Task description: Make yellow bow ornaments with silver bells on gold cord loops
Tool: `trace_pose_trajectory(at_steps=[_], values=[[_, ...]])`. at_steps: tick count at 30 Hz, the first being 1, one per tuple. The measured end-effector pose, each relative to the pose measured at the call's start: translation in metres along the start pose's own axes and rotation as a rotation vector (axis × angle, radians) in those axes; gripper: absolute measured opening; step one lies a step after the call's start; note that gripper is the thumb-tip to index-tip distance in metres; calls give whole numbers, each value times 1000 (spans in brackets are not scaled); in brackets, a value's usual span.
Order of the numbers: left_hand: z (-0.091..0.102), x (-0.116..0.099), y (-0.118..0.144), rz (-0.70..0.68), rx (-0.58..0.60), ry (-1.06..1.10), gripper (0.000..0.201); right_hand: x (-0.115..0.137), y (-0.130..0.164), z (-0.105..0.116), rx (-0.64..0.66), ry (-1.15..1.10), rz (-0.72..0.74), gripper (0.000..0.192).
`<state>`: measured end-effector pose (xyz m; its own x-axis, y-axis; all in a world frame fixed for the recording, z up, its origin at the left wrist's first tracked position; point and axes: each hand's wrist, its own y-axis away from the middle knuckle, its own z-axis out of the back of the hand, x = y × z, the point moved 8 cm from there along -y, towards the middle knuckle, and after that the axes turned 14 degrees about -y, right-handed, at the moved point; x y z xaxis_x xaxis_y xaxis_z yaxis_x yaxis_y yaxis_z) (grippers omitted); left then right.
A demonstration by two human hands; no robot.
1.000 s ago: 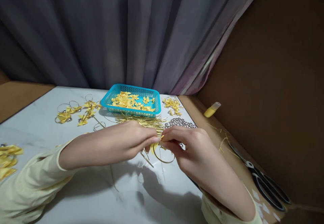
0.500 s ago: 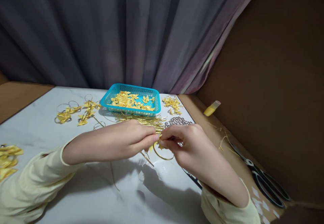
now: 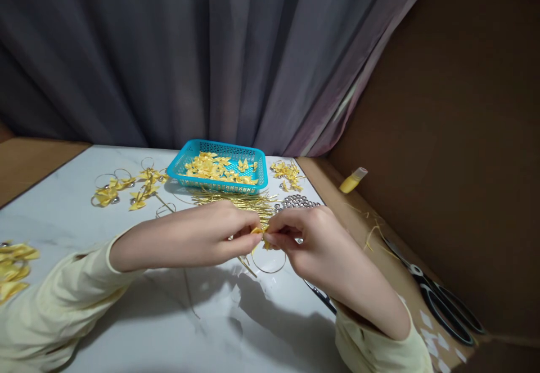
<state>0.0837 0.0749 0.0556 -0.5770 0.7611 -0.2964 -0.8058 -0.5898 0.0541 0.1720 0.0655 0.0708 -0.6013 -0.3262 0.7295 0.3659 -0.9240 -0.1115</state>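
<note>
My left hand and my right hand meet above the middle of the table, fingertips pinched close together. Between them they hold a small yellow ribbon flower, partly covered by the fingers. A loop of thin gold wire hangs under the flower. Both hands are closed. Just behind them lies a bundle of gold wire strands, and silver beads are heaped beyond my right hand. Straight wire ends show below my left fingers; whether these belong to the held piece I cannot tell.
A blue basket of yellow flowers stands at the back. Flowers with wire loops lie left, more at back right, and ribbon pieces at the left edge. Black-handled scissors and a yellow-filled tube are right.
The wire loop under the flower has turned and now hangs slightly lower and rounder. My left fingertips have shifted a little, showing more yellow ribbon between the hands.
</note>
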Motion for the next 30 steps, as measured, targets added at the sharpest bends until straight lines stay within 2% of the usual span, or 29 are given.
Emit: trace_pose_trajectory(at_steps=[6, 11, 13, 17, 21, 30], values=[[0, 3, 1, 22, 41, 140, 35, -2, 2, -1, 5, 12, 1, 20], [1, 0, 2, -55, 33, 35, 28, -3, -1, 0, 28, -29, 1, 19], [3, 1, 2, -53, -9, -11, 23, -2, -2, 0, 39, -40, 7, 19], [5, 1, 1, -72, -87, -46, 26, 0, -2, 4, 27, -60, 28, 20], [8, -1, 3, -103, -113, -45, 25, 2, 0, 6, 32, -71, 41, 20], [5, -1, 2, -125, -64, -48, 26, 8, 2, 5, 90, -15, 68, 23]])
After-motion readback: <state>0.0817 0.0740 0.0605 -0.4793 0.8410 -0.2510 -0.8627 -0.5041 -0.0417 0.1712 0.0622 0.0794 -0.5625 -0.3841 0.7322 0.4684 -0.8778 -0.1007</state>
